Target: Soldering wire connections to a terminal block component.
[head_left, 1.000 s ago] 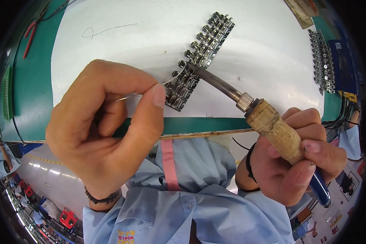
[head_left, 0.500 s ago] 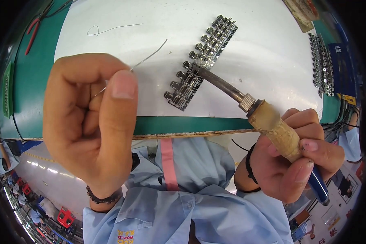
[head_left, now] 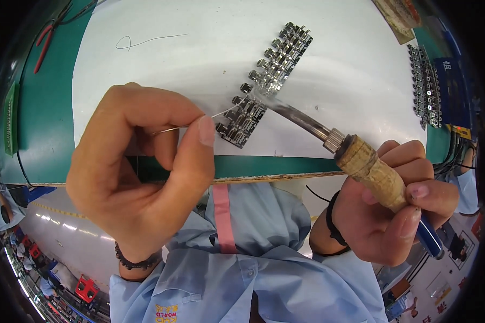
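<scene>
Pinched between the thumb and forefinger of my left hand (head_left: 145, 161) is a thin solder wire (head_left: 225, 112). Its free end reaches over a strip of small black circuit boards (head_left: 277, 64) lying slantwise on the white sheet. My right hand (head_left: 396, 210) grips a soldering iron (head_left: 369, 167) by its tan, worn handle, which has a blue rear end. The iron's metal tip comes down on the middle of the board strip, close to the wire's end. A wisp of smoke blurs the tip, so exact contact is hard to make out.
White paper (head_left: 162, 70) covers most of the green bench mat (head_left: 43, 134). A curled loose wire (head_left: 151, 39) lies at the upper left, near red-handled pliers (head_left: 44, 46). More board strips (head_left: 425, 86) sit at the right. A green board (head_left: 10, 121) stands at the left edge.
My left hand has moved right and brought the solder wire's end down to the board strip by the iron's tip. Smoke now shows there. My right hand and the iron have shifted only slightly.
</scene>
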The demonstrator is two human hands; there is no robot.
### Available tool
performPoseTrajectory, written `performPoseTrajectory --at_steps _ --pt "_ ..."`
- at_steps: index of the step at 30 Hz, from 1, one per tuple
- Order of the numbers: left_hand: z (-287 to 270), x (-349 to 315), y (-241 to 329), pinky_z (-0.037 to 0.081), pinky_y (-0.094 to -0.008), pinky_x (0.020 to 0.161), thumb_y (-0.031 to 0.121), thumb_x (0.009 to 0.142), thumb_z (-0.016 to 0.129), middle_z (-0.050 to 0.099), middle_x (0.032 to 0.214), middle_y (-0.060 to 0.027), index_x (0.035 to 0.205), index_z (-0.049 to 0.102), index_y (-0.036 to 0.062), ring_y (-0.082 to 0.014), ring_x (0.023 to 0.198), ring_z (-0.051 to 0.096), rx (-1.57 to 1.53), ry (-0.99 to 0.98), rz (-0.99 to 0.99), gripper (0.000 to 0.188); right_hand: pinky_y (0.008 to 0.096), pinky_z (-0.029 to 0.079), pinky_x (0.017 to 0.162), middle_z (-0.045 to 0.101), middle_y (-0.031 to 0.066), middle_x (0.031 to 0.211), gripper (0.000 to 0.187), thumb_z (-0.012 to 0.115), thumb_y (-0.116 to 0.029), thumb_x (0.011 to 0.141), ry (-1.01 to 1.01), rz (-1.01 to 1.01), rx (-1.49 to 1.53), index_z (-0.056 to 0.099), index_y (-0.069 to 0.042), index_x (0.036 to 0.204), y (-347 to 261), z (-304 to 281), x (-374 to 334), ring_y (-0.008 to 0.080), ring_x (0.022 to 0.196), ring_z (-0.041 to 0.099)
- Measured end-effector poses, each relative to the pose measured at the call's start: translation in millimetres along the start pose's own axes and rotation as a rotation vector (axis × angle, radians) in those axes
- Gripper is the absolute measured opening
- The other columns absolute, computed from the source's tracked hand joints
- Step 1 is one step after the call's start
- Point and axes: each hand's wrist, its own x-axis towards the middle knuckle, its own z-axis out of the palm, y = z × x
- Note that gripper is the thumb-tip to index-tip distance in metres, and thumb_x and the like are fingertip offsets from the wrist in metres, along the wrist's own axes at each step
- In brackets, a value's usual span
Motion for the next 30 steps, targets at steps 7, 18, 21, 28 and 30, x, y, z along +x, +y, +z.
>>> performPoseTrajectory --at_steps 7,18,21,28,30 --pt "-0.5 0.3 0.5 0.026 -0.0204 0.059 -0.004 0.082 0.069 0.055 0.077 -0.0005 0.088 0.061 -0.0024 -0.0044 0.062 0.036 0.007 -0.001 0.009 0.01 0.0311 0.027 0.053 0.041 0.0042 0.058 0.02 0.054 -0.024 0.089 0.015 -0.012 -0.018 0.047 -0.007 0.097 4.0 0.9 2.6 0.0141 0.059 0.034" --pt "0.6 -0.1 0.4 0.026 -0.0205 0.058 -0.005 0.082 0.069 0.054 0.077 -0.0001 0.088 0.062 -0.0029 -0.004 0.061 0.035 0.02 0.012 0.002 0.01 0.0312 0.026 0.051 0.039 0.0033 0.056 0.021 0.055 -0.024 0.089 -0.001 -0.008 -0.07 0.046 -0.007 0.096 1.9 4.2 5.2 0.0134 0.057 0.033" --pt "0.5 -0.4 0.7 0.026 -0.0205 0.058 -0.005 0.082 0.069 0.053 0.077 0.0004 0.088 0.062 -0.0027 -0.0039 0.061 0.035 0.036 0.008 -0.001 0.01 0.0313 0.026 0.051 0.039 0.0033 0.055 0.021 0.055 -0.023 0.089 0.028 -0.013 -0.063 0.046 -0.007 0.096 1.8 6.0 4.5 0.0133 0.057 0.033" --pt "3.6 -0.5 2.3 0.025 -0.02 0.059 -0.006 0.082 0.069 0.051 0.075 0.0017 0.086 0.061 -0.0018 -0.0034 0.062 0.034 0.081 0.001 -0.031 0.01 0.0312 0.026 0.052 0.04 0.0041 0.057 0.021 0.054 -0.023 0.09 -0.023 -0.031 -0.04 0.045 -0.006 0.097 3.2 2.9 4.8 0.0139 0.058 0.033" --pt "1.1 -0.4 1.2 0.025 -0.0199 0.059 -0.006 0.082 0.069 0.05 0.075 0.0019 0.086 0.061 -0.0018 -0.0033 0.062 0.034 0.062 0.011 -0.008 0.01 0.0312 0.026 0.052 0.041 0.0043 0.057 0.02 0.054 -0.022 0.09 -0.02 -0.034 -0.039 0.045 -0.005 0.097 1.8 4.5 4.1 0.014 0.058 0.033"
